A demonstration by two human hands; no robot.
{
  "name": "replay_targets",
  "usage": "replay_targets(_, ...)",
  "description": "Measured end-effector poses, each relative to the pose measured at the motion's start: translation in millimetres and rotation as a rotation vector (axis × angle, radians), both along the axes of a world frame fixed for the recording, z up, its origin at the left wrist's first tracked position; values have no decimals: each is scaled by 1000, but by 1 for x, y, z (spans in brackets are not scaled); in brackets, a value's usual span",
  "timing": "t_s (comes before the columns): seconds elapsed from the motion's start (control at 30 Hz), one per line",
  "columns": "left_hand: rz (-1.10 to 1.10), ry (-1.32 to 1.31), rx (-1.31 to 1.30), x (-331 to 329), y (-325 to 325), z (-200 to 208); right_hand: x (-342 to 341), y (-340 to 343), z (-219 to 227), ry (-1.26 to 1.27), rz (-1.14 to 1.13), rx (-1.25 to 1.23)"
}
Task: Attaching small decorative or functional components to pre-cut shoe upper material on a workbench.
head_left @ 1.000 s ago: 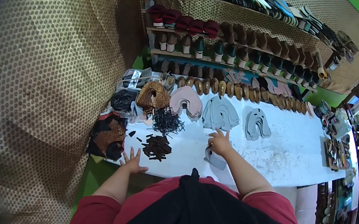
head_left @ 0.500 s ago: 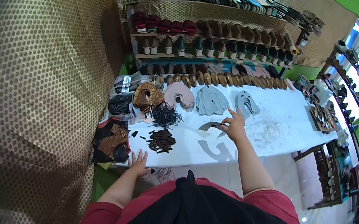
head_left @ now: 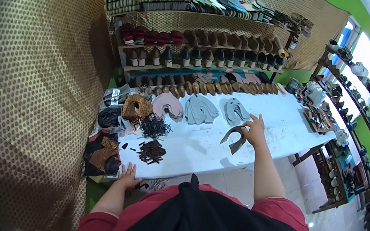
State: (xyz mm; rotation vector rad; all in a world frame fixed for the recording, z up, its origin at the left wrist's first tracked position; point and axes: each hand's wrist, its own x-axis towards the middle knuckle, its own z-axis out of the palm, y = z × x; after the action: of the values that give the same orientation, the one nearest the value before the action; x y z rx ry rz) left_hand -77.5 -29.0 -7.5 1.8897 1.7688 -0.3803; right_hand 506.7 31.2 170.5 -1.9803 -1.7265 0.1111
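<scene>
My right hand (head_left: 255,131) pinches a dark grey, U-shaped shoe upper piece (head_left: 237,147) by its edge, holding it up over the white table (head_left: 189,148). Its shadow falls on the tabletop below. Just beyond it lie two piles of pale grey curved upper pieces, one nearer my hand (head_left: 234,110) and a wider one (head_left: 200,111). My left hand (head_left: 128,177) rests with spread fingers on the table's near left edge, holding nothing. Close to it is a heap of short dark brown strips (head_left: 151,152).
Pink (head_left: 162,101) and leopard-print (head_left: 148,107) pieces lie at the left, beside black strips (head_left: 154,128). Scraps (head_left: 104,153) sit at the left corner. Shelves of shoes (head_left: 200,59) and wooden-coloured lasts (head_left: 212,88) line the back; a tool tray (head_left: 317,121) stands far right.
My right hand has lifted the grey upper piece and carried it rightward, so its arch shape shows more. My left hand stays at the table edge. The view has shifted slightly.
</scene>
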Motion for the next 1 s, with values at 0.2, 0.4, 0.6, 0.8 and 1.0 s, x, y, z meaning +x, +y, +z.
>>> replay_targets(0.2, 142, 56, -5, 12, 4, -6, 75, 52, 0, 29, 37, 53)
replay_targets(0.4, 442, 75, -7, 57, 15, 0, 149, 115, -8, 97, 195, -118)
replay_targets(0.6, 735, 107, -90, 107, 36, -2, 186, 192, -30, 108, 430, -358)
replay_targets(0.8, 797, 167, -75, 121, 42, -7, 189, 289, -85, 83, 439, -314)
replay_targets(1.0, 804, 198, -74, 130, 48, 0, 176, 365, -148, -2, 362, -301)
